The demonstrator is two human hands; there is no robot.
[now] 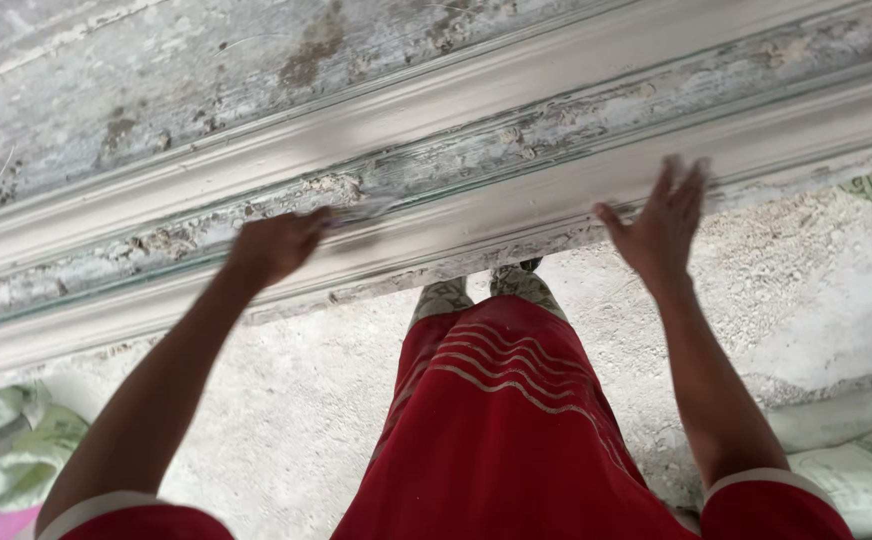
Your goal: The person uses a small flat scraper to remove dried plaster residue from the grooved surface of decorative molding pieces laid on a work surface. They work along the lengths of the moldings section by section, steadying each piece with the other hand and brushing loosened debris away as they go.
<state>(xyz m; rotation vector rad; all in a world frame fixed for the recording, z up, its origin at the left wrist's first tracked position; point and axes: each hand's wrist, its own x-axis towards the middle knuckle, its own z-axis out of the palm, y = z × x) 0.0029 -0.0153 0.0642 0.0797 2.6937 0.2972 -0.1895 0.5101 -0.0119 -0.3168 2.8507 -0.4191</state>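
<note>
Renovation site, peeling plaster wall (156,90), white moulding (436,110), dusty concrete floor (296,400), cement sacks (856,460)

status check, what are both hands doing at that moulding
Left hand closed on a small tool, pressed to the plaster moulding. Right hand open, flat on its lower ridge. Nothing between the hands.

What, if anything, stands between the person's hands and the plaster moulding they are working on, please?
Nothing visible does. The left hand is closed around a small tool whose blade lies against the moulding, and the open right hand rests flat on its lower band. The blur hides the tool's detail.
</note>
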